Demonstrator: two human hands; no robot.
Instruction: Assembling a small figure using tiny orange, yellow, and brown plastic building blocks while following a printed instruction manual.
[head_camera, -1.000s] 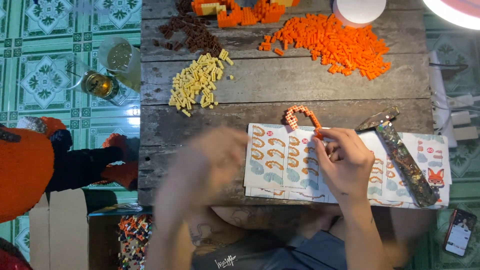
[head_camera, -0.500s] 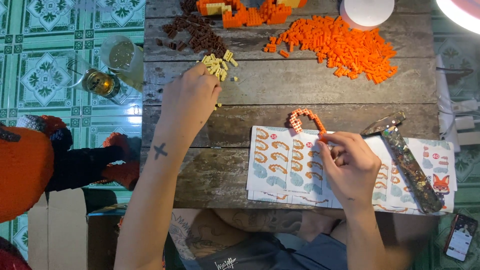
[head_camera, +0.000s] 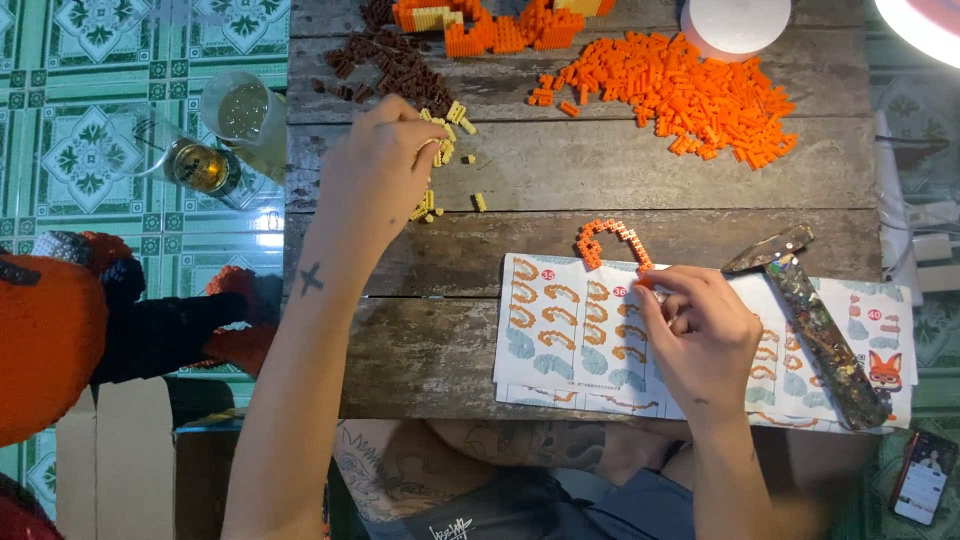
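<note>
The weathered grey plank table carries everything here, with the loose bricks sorted by colour into separate heaps, so each shade is easy to reach. Biggest is the heap of small orange plastic bricks at the far side; next to it lies the scatter of dark brown bricks. At the near edge lies the printed white instruction sheet of orange building steps, flat and facing the builder, and a long paint-flecked tool rests across its right end.

The left hand is stretched out over the little pile of pale yellow bricks, fingers curled down into it, seemingly picking at pieces, though what sits between the fingertips is hidden. The right hand rests on the sheet, thumb and fingertips pinched at the lower end of the curved orange brick arch, steadying it at the sheet's top edge.
</note>
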